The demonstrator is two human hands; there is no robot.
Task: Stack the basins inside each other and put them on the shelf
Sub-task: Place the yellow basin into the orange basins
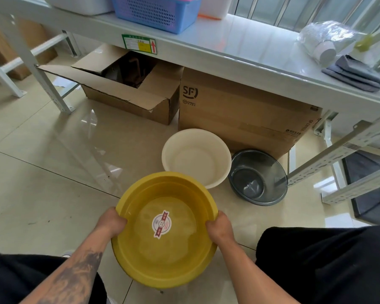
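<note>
- Gripping the yellow basin (pixel 165 231) at opposite points of its rim, the left hand (pixel 111 222) and right hand (pixel 218 227) each have fingers curled over the edge and clenched on it; the basin hangs above the floor, tilted slightly toward the person, in the head view.
- A round sticker (pixel 161 223) sits on the inside bottom of the yellow basin.
- The cream basin (pixel 196 157) rests upright on the tiled floor (pixel 53 172) just beyond the yellow one, close in front of a closed cardboard box (pixel 239 110).
- The grey basin (pixel 258 177) sits just beside the cream one to its right, leaning at an angle, apparently against a shelf post; whether their rims touch cannot be told.
- The shelf (pixel 228 49) above has a bare stretch between a blue basket (pixel 156 12) and folded grey cloths (pixel 355 73).
- Judgement: no nesting is done yet; all three basins are separate.
- Risk: the yellow basin looks the widest, so lowering it into the cream one would likely jam or perch on the rim.
- Risk: the leaning grey basin may slide or roll if nudged.
</note>
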